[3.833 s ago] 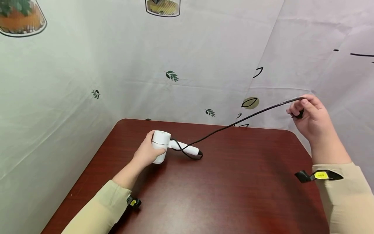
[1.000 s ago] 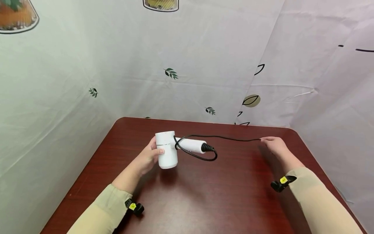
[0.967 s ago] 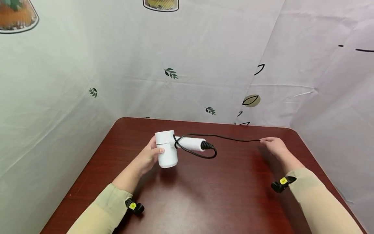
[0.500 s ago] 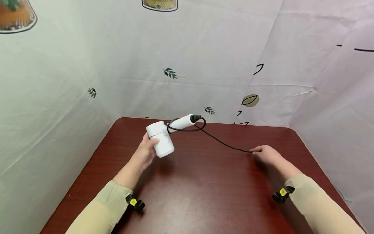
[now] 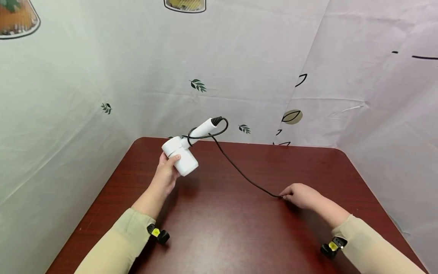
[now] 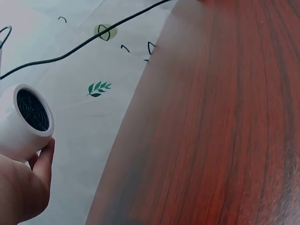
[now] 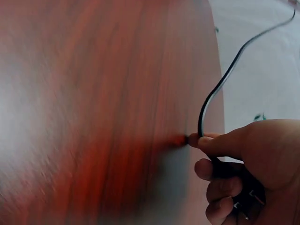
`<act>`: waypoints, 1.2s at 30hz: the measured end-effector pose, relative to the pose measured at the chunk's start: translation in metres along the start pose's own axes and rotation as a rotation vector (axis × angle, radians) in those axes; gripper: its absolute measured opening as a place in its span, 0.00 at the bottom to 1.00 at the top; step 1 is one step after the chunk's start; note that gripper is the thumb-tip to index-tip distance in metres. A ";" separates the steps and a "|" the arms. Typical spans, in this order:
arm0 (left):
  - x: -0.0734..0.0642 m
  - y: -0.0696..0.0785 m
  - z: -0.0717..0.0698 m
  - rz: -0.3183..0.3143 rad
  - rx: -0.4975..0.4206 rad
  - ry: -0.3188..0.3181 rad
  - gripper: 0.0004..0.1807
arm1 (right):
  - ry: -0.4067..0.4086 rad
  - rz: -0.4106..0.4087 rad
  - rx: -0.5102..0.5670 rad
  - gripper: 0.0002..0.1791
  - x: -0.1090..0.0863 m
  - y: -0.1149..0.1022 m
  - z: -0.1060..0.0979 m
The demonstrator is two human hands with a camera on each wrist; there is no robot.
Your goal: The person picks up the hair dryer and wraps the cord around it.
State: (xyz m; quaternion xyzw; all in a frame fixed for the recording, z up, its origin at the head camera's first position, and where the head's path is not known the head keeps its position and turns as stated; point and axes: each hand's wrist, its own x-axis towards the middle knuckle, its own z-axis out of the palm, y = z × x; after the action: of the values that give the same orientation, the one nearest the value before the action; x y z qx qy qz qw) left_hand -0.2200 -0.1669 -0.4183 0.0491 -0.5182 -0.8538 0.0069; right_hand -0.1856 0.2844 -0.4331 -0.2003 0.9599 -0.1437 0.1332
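White plastic hair dryer (image 5: 186, 160), and it is gripped around its cylindrical barrel by the left hand (image 5: 166, 173), held above the far left of the dark red wood-grain desk (image 5: 219, 228), handle tilted upward. Thin black cord (image 5: 238, 170) is looped about that handle and pinched by the right hand (image 5: 301, 195), low over the desk's right side, with the black plug (image 7: 247, 186) cradled in curled fingers.

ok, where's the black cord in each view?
Head: black cord slopes from the white dryer, left of centre, down right to the right fingers.
Left wrist: crosses upper left, left edge to top.
Right wrist: near upper-right corner, down to those fingers.
Shared landmark: red-brown table.
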 end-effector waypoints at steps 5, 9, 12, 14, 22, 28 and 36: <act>0.004 0.001 -0.002 0.020 0.035 0.066 0.37 | -0.080 -0.061 0.006 0.11 -0.012 -0.024 0.003; 0.008 0.001 -0.004 0.030 0.083 0.114 0.41 | -0.135 -0.154 0.008 0.11 -0.023 -0.044 0.006; 0.010 0.000 -0.005 0.035 0.103 0.150 0.42 | -0.152 -0.269 -0.007 0.10 -0.029 -0.059 0.008; 0.010 -0.001 -0.006 0.035 0.116 0.164 0.43 | -0.160 -0.331 -0.015 0.10 -0.033 -0.071 0.010; 0.005 -0.005 -0.002 0.188 0.212 0.178 0.44 | -0.147 -0.559 -0.106 0.13 -0.045 -0.112 0.019; -0.002 -0.005 0.004 0.324 0.326 0.157 0.46 | -0.079 -0.723 -0.186 0.13 -0.050 -0.135 0.026; -0.009 -0.006 0.008 0.393 0.426 0.157 0.48 | 0.010 -0.909 -0.198 0.15 -0.052 -0.161 0.026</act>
State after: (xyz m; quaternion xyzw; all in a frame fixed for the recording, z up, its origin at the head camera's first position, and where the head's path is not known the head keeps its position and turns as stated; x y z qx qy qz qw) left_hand -0.2118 -0.1560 -0.4194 0.0139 -0.6830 -0.7019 0.2016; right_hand -0.0759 0.1592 -0.3940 -0.6116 0.7847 -0.0962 0.0322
